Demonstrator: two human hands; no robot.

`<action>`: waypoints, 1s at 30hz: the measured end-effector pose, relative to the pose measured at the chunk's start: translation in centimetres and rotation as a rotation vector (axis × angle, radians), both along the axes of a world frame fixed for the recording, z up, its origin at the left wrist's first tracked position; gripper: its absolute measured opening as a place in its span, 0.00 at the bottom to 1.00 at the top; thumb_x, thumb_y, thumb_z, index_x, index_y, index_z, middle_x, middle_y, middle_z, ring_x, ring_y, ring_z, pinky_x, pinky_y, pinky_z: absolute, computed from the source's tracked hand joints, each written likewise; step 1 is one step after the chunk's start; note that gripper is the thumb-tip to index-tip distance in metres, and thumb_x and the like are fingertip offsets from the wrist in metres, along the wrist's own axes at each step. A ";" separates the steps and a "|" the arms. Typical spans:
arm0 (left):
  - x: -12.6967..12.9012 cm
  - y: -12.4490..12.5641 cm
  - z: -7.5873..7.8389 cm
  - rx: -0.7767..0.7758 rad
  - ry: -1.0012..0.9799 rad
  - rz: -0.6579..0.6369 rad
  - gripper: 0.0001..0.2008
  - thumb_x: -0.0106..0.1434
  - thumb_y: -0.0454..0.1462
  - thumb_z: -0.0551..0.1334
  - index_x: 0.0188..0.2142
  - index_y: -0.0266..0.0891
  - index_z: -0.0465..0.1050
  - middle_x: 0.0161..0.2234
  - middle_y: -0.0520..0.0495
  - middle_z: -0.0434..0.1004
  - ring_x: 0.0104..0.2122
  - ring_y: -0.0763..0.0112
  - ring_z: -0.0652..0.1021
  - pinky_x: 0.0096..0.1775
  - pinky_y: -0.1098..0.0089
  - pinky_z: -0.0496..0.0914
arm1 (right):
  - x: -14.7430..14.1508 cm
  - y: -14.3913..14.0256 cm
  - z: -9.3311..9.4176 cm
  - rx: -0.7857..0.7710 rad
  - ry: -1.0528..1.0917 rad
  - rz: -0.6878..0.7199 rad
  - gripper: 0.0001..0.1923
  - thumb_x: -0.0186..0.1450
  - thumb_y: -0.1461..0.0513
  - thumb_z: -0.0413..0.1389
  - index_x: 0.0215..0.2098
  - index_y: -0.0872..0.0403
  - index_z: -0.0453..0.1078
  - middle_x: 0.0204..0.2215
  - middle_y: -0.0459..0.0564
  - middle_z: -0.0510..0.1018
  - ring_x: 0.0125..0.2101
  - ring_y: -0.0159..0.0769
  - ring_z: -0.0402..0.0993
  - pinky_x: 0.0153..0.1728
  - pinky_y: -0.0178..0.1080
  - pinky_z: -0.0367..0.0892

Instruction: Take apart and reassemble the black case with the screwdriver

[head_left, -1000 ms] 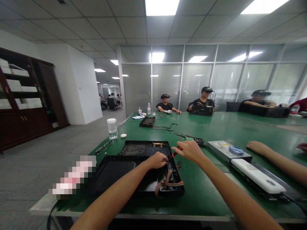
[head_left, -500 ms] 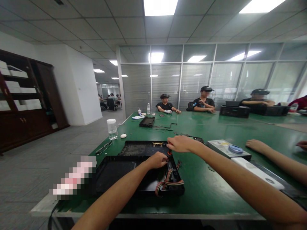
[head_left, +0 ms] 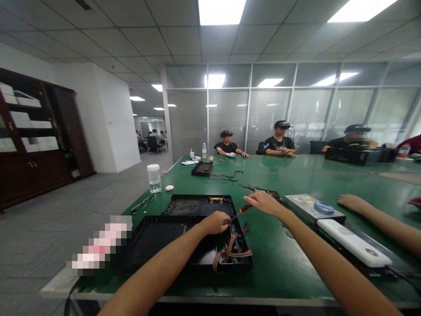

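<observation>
My right hand [head_left: 261, 202] is closed around the handle of a red-and-black screwdriver [head_left: 244, 209]. Its thin shaft slants down to the left, and the tip is close to the fingers of my left hand [head_left: 217, 222]. That left hand is closed at the right side of a black casing [head_left: 158, 235]; whatever its fingertips pinch is too small to make out. A striped ribbon cable [head_left: 232, 253] hangs over the casing's front right corner. Behind lies a second black tray-like panel [head_left: 194, 205] with a brass-coloured part on its far edge.
Left stand a clear jar [head_left: 154, 179], a white oval object [head_left: 169, 188] and glasses [head_left: 143, 204]. Right are a box [head_left: 309, 206] with a blue ring [head_left: 324, 207], a white device [head_left: 355, 243] and another person's arm [head_left: 378, 219]. Several people sit across the green table [head_left: 276, 272].
The screwdriver has gone from upright to slanted as my right hand moved right. My left hand stays at the casing. Across the table, a black box beside one person has gone from its earlier spot.
</observation>
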State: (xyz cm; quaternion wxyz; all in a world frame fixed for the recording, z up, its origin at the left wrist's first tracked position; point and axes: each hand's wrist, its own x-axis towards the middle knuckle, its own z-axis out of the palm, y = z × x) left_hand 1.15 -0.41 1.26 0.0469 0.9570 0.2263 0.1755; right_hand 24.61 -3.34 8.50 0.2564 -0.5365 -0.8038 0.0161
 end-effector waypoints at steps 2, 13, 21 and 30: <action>0.0 -0.1 0.0 0.013 -0.003 -0.006 0.09 0.54 0.29 0.56 0.35 0.36 0.71 0.31 0.48 0.72 0.31 0.72 0.71 0.36 0.75 0.63 | 2.3 1.2 -3.0 -0.178 0.330 0.022 0.24 0.58 0.44 0.45 0.18 0.54 0.64 0.11 0.42 0.63 0.14 0.29 0.59 0.17 0.32 0.53; -0.4 -0.5 1.1 0.041 -0.064 0.058 0.05 0.57 0.32 0.57 0.33 0.36 0.70 0.32 0.48 0.73 0.34 0.71 0.71 0.39 0.74 0.63 | 4.3 3.0 -8.9 -0.349 1.440 0.017 0.15 0.60 0.50 0.49 0.33 0.53 0.64 0.22 0.45 0.67 0.19 0.27 0.64 0.17 0.30 0.63; -3.2 1.0 4.9 -0.451 0.244 0.077 0.06 0.51 0.31 0.61 0.31 0.36 0.75 0.25 0.51 0.75 0.25 0.75 0.74 0.29 0.77 0.65 | 1.6 2.2 -9.6 -0.222 1.015 0.026 0.11 0.54 0.56 0.54 0.27 0.52 0.57 0.20 0.39 0.63 0.19 0.27 0.62 0.24 0.34 0.65; -7.5 2.0 4.6 -0.759 0.611 0.407 0.13 0.48 0.42 0.65 0.18 0.34 0.67 0.16 0.51 0.70 0.17 0.74 0.71 0.25 0.72 0.67 | -2.3 -5.0 -5.1 0.081 0.042 0.226 0.13 0.60 0.57 0.48 0.21 0.55 0.62 0.20 0.44 0.67 0.23 0.30 0.62 0.27 0.33 0.55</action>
